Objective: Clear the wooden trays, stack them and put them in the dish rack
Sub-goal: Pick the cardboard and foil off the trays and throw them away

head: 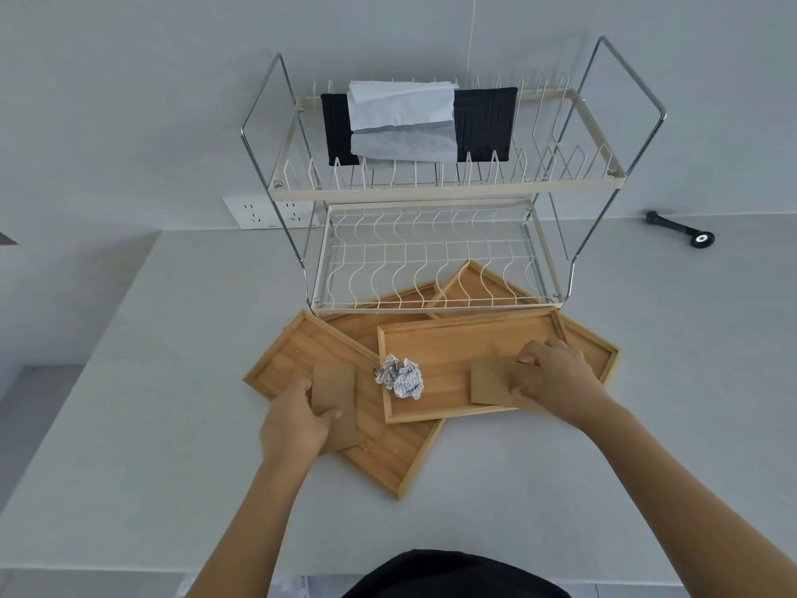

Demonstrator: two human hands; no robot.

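Note:
Several wooden trays lie overlapping on the counter before a two-tier dish rack [431, 192]. The left tray [388, 451] is angled; my left hand [297, 420] grips a brown card [334, 390] over it. The top tray [448, 343] holds a crumpled paper ball [400, 376] and a second brown card [491, 381], which my right hand [556, 377] pinches at its right end. Two more trays [470, 282] reach under the rack's lower shelf, and one [591, 343] shows at the right.
The rack's upper tier holds a black cloth [485, 123] and white paper [401, 118]. A wall socket [263, 211] sits left of the rack. A black tool [681, 230] lies on the counter at the far right. The counter's front edge is near my body.

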